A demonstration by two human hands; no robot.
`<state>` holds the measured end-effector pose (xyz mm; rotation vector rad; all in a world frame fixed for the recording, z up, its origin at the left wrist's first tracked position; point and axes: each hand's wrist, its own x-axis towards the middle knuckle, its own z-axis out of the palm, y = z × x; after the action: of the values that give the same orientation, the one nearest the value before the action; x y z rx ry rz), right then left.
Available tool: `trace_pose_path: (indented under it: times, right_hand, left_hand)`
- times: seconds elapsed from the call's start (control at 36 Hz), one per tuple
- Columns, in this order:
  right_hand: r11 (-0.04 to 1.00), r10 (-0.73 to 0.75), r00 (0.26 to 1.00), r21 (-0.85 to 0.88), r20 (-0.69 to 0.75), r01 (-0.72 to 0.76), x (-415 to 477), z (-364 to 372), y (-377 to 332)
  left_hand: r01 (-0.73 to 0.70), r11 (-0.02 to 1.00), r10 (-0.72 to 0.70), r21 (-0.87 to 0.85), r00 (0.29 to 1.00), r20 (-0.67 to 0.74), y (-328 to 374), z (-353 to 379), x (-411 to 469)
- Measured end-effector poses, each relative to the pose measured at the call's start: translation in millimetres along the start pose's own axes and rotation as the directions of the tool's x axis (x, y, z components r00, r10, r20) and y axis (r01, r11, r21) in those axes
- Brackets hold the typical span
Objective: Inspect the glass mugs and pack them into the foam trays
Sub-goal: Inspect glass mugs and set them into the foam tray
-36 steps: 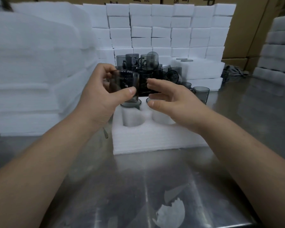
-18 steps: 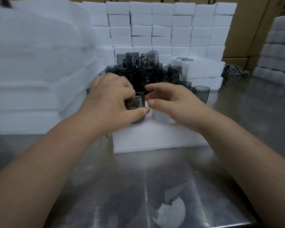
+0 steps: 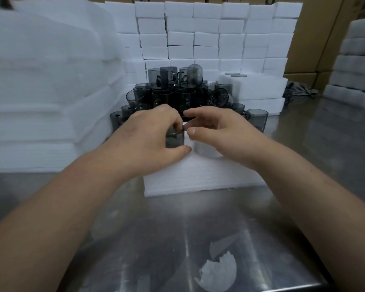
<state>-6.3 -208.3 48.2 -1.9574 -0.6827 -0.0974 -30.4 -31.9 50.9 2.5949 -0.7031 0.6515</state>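
No text, label or number is legible anywhere in view. Only candidates: dark printed marks on the cardboard boxes (image 3: 320,34) along the top edge, above the stacked foam blocks (image 3: 207,24); the frame crops them to bottom strokes, unreadable as letters or figures. Smoky glass mug (image 3: 174,141) in the left hand (image 3: 148,142): wall mostly covered and blurred, so any marking cannot be told.
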Motion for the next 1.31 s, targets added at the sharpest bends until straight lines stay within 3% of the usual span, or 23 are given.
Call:
trace_pose_path:
  times: [0.28,0.42,0.64,0.69,0.75,0.78,0.83,0.89,0.94,1.0,1.14,1.19,1.31]
  right_hand:
    - [0.999,0.015,1.000,-0.028,0.007,-0.015,1,0,2]
    - [0.998,0.017,1.000,-0.053,-0.007,-0.017,1,0,2]
    - [0.998,0.022,1.000,-0.066,-0.003,-0.022,0,1,1]
    - [0.998,0.021,1.000,-0.055,-0.010,-0.021,0,0,0]
    - [0.998,0.020,1.000,-0.051,-0.013,-0.021,-1,0,0]
    - [0.998,0.021,1.000,-0.054,-0.013,-0.022,-1,0,-1]
    - [0.998,0.023,1.000,-0.053,-0.014,-0.023,-1,0,-1]
    - [0.998,0.025,1.000,-0.054,-0.015,-0.026,-1,0,0]
    - [0.998,0.030,0.999,-0.053,-0.016,-0.031,-2,-1,0]
    - [0.998,0.031,0.999,-0.049,-0.014,-0.032,-2,-1,-1]
    - [0.998,0.028,1.000,-0.058,-0.009,-0.029,-2,0,-1]
    - [0.998,0.031,0.999,-0.060,-0.011,-0.032,-2,0,-1]
    - [0.997,0.027,0.999,-0.068,-0.016,-0.029,-1,0,0]
  left_hand:
    - [0.053,0.999,-0.053,0.006,0.973,0.226,2,5,0]
    - [0.092,0.995,-0.068,-0.044,0.918,0.392,6,4,0]
    - [-0.027,1.000,0.026,-0.004,0.881,0.472,0,4,1]
    - [0.063,0.995,-0.023,-0.078,0.899,0.437,-3,11,8]
    - [0.281,0.939,-0.194,-0.200,0.910,0.367,-8,18,15]
    - [0.344,0.910,-0.272,-0.232,0.917,0.291,-12,21,16]
    - [0.308,0.883,-0.310,-0.355,0.949,0.052,-23,26,16]
    - [0.324,0.739,-0.465,-0.591,0.880,-0.098,-28,22,13]
    - [0.345,0.648,-0.602,-0.679,0.779,-0.178,-41,24,12]
    - [0.458,0.683,-0.641,-0.568,0.748,-0.168,-51,30,11]
    - [0.569,0.673,-0.594,-0.472,0.796,0.112,-64,45,8]
    - [0.545,0.727,-0.562,-0.418,0.822,0.094,-67,48,9]
    - [0.553,0.665,-0.582,-0.502,0.805,0.116,-66,45,5]
